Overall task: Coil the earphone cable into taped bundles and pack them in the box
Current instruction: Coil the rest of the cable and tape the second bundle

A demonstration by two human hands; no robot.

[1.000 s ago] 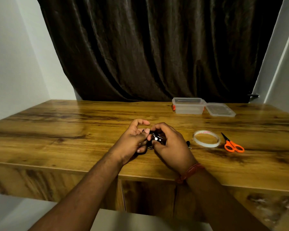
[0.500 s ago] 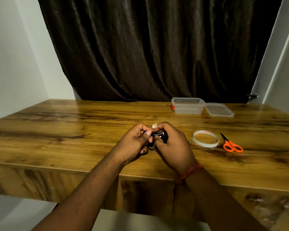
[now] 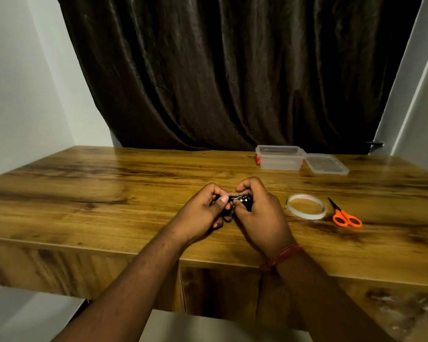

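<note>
A small black earphone cable bundle [image 3: 235, 204] is held between both hands just above the wooden table [image 3: 109, 193]. My left hand [image 3: 203, 213] grips its left side, thumb pressed on top. My right hand [image 3: 260, 213] curls round its right side, hiding most of the coil; a shiny metal part and a loop of cable show between the hands. A roll of clear tape [image 3: 307, 206] lies to the right of my right hand. The clear plastic box [image 3: 279, 157] stands open at the back right, with its lid [image 3: 326, 164] beside it.
Orange-handled scissors [image 3: 345, 215] lie right of the tape roll. A dark curtain [image 3: 232, 70] hangs behind the table. The table's front edge runs just under my wrists. Bare wood stretches across the left half of the table.
My left fingers, which were lifted and spread, have curled down onto the bundle. Both hands stay in the same place and have closed more tightly round the coil.
</note>
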